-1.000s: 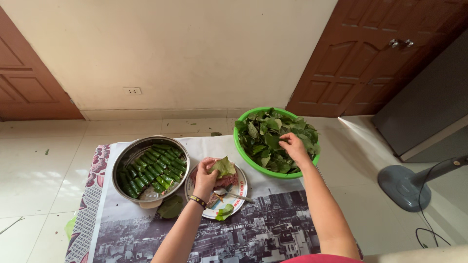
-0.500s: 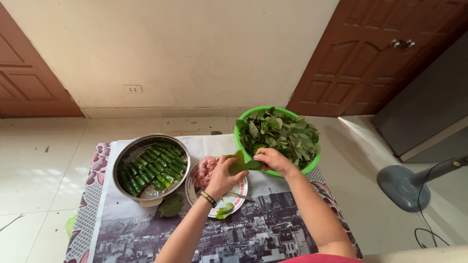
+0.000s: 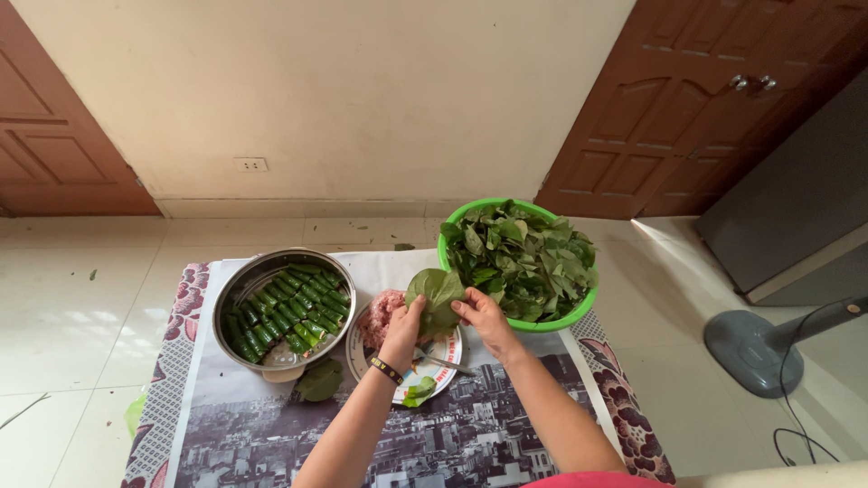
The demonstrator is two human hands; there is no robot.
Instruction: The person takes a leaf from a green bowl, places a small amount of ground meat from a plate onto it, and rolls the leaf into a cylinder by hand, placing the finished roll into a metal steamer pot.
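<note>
I hold a broad green leaf between both hands, just above the plate. My left hand grips its lower left edge, fingers curled and thumb pressed on the leaf face; a dark bracelet sits on that wrist. My right hand pinches the lower right edge with thumb and fingertips, the other fingers loosely bent. The leaf stands nearly upright, its face spread open toward me.

Directly under my hands lies the patterned white plate, with a mound of pink minced meat just beyond my left hand and a spoon below my right wrist. A small leaf scrap rests on the plate's near edge, beside my left forearm.

To the left of my left hand stands a steel pot lined with rows of rolled green leaf parcels. A single dark leaf lies on the cloth just in front of it. Beyond and to the right of my right hand sits a green basin heaped with loose leaves, almost touching my knuckles. Everything rests on a printed mat spread over the tiled floor.
</note>
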